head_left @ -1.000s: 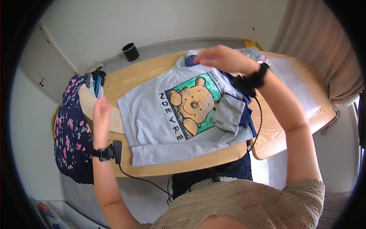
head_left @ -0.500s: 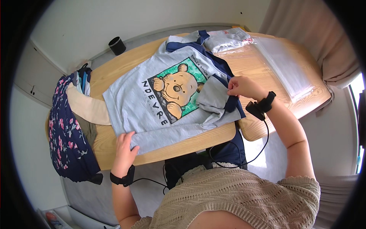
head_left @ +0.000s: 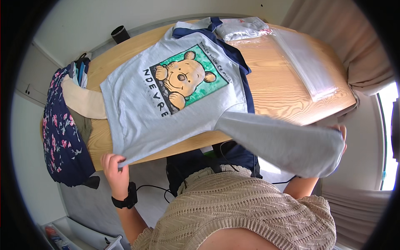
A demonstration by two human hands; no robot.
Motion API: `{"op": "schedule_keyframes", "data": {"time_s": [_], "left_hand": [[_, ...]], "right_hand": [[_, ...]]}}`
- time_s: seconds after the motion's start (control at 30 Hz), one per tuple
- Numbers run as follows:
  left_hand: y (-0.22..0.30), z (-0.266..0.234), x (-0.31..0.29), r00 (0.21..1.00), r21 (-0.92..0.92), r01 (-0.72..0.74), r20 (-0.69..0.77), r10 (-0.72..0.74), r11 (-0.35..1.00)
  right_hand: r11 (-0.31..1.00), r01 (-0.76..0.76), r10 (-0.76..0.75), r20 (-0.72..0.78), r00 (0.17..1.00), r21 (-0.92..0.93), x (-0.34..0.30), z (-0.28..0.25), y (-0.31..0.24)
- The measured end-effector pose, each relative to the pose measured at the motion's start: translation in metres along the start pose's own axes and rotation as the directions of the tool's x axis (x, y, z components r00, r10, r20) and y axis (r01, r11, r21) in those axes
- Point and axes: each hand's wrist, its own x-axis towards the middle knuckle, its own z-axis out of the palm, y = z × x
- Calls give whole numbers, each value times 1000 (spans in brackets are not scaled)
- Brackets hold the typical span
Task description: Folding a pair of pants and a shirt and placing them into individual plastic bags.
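A light grey sweatshirt (head_left: 137,104) with navy trim lies on the table, its cartoon bear print facing up. My left hand (head_left: 114,168) pinches the hem corner and holds it just past the near table edge. Off to the right, my right hand (head_left: 343,135) grips the end of the near sleeve (head_left: 279,141), which is stretched out in the air across the front of my body. Most of that hand is hidden behind the sleeve. The other sleeve rests folded near the collar at the far side.
Clear plastic bags (head_left: 302,62) lie stacked on the right of the wooden table (head_left: 271,91), beside a bagged grey garment (head_left: 241,29). A navy floral garment (head_left: 62,133) and a cream cloth (head_left: 83,98) are piled at the left. Behind stands a black bin (head_left: 120,35).
My right hand has swung the sleeve from its folded place on the sweatshirt out to the right. My left hand has moved slightly left and down, and now grips the hem.
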Motion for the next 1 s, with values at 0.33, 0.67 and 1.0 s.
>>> {"op": "schedule_keyframes", "data": {"time_s": [0.33,0.67,1.0], "left_hand": [[-2,13,-30,982,-132,176,99,-163,976],[2,5,-33,971,-100,181,178,-161,978],[-21,7,-42,953,24,227,200,-227,974]], "right_hand": [[129,-526,601,-356,716,-841,83,-7,49],[32,-860,749,-558,358,-510,188,-56,170],[-91,-257,487,-268,831,-962,174,-30,142]]}}
